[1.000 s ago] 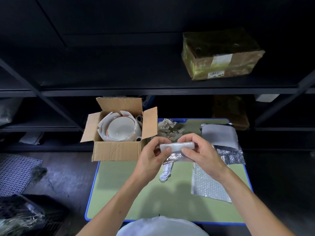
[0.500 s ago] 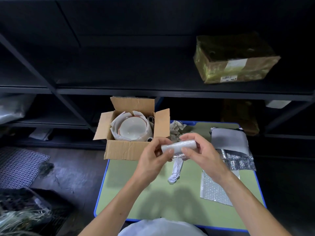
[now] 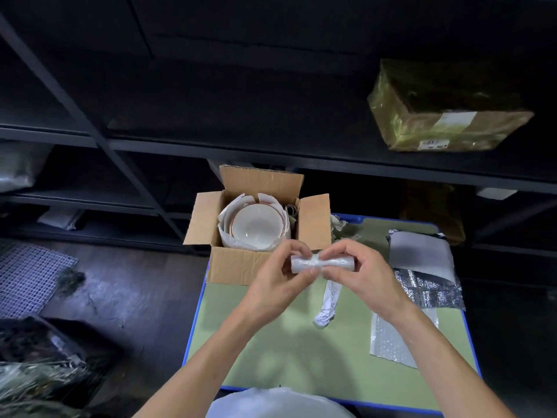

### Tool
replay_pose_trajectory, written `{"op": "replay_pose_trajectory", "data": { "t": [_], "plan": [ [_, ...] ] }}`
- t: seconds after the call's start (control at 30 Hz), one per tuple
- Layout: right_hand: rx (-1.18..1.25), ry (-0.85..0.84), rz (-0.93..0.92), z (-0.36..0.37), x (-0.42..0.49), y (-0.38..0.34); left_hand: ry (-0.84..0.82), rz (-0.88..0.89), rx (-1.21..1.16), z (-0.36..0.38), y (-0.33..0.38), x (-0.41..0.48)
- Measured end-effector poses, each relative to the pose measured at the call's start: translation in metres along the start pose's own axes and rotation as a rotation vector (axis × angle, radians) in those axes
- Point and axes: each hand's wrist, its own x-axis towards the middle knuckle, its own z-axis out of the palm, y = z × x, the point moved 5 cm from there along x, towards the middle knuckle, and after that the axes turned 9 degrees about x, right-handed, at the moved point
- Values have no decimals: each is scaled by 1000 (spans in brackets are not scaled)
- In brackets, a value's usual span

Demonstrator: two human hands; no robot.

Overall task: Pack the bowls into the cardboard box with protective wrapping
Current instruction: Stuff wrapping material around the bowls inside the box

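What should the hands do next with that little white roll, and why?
Probably lift the rolled bubble wrap over the cardboard box and tuck it beside the bowl as padding. The left hand and right hand both pinch it just in front of the open box, and the bowl sits inside in paper with a narrow gap on its right.

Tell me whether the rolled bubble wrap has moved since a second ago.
Yes. The bubble wrap roll shifted left against the cardboard box: earlier right of its right flap, now overlapping its front wall.
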Motion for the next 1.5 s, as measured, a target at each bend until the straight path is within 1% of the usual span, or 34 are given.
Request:
{"op": "replay_pose_trajectory", "data": {
  "t": [0.13,0.23,0.33,0.4,0.47,0.5,0.57,0.63,0.7,0.73,0.77,0.9,1.03,1.17,1.27,1.37,1.5],
  "plan": [
    [-68,-75,7,12,12,-12,61,-21,4,-22,-4,9],
    [-103,-42,-19,19,19,-18,70,-17,26,-30,-7,17],
    [-225,29,-54,17,27,-28,66,-24,57,-33,-8,25],
    [-393,91,-125,8,35,-40,150,-4,261,-40,-12,33],
    [-601,137,-263,3,45,-55,273,3,548,-51,-16,42],
    [-706,132,-353,5,51,-62,303,-9,665,-54,-18,47],
    [-872,50,-529,20,64,-69,283,-37,860,-51,-23,59],
    [-947,-139,-624,38,74,-66,259,-57,967,-46,-27,69],
    [-984,-335,-599,48,82,-54,282,-78,960,-46,-30,73],
    [-1007,-399,-560,49,85,-49,298,-89,942,-47,-32,73],
    [-1035,-427,-534,47,88,-47,308,-92,931,-47,-34,73],
    [-1167,-445,-545,44,100,-52,356,-87,922,-45,-39,70],
    [-1354,-589,-494,48,106,-49,381,-86,945,-43,-43,71],
    [-1447,-672,-498,49,113,-54,386,-95,965,-41,-45,72],
    [-1514,-733,-413,49,118,-49,400,-111,979,-40,-45,72],
    [-1503,-792,-334,57,119,-46,414,-112,996,-40,-44,71],
    [-1550,-808,-269,66,124,-37,433,-118,984,-41,-43,69]
  ]
}}
